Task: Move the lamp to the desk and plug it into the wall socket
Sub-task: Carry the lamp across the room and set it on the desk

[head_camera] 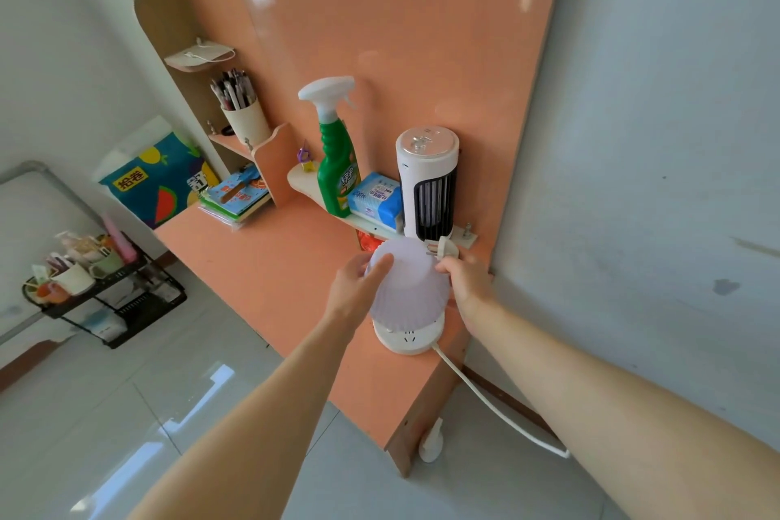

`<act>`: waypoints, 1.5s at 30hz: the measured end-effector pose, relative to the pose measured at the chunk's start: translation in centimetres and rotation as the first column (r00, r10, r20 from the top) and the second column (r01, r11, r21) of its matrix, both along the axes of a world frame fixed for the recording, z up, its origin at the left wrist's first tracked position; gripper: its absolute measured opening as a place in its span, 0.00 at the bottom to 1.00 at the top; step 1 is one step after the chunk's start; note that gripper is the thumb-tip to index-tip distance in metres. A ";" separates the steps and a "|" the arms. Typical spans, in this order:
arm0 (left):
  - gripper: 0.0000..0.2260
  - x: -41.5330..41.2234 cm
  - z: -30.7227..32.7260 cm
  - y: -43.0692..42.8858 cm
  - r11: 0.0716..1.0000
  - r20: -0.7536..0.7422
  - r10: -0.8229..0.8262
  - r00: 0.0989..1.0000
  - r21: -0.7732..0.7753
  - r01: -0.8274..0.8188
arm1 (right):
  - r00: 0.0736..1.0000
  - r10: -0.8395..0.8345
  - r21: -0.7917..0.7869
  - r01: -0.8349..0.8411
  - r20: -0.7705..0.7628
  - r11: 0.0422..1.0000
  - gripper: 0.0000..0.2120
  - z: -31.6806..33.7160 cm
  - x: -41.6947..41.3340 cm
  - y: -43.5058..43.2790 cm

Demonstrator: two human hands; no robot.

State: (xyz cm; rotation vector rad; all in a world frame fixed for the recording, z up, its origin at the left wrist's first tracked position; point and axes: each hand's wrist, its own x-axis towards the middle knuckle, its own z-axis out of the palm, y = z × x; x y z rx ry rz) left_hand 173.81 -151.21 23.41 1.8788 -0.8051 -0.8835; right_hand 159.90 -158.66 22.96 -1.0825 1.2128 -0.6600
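A: Head view, entry one. The lamp (407, 291) is standing on the orange desk (270, 266), near its right end, just in front of the low shelf (304, 182). Pale ribbed shade, white round base.

B: The hands?

A: The left hand (358, 287) is lying against the left side of the shade, fingers curved around it and touching. The right hand (466, 279) is pinching the white plug (443, 249) between its fingertips, just beside the top of the shade; the prongs are pointing left.

B: The cord?

A: The white cord (485, 397) is running from the base, off the desk's edge, and passing behind the right forearm.

B: Surroundings?

A: On the shelf, a green spray bottle (335, 156), a blue tissue pack (375, 198) and a white tower fan (428, 182) are standing side by side. The fan is sitting right behind the lamp.
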 end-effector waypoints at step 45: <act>0.10 -21.9 -4.7 -1.2 0.818 0.417 -0.552 0.722 0.102 0.566 | 0.889 -0.457 0.038 0.458 -0.031 0.888 0.15 -5.5 -21.1 5.1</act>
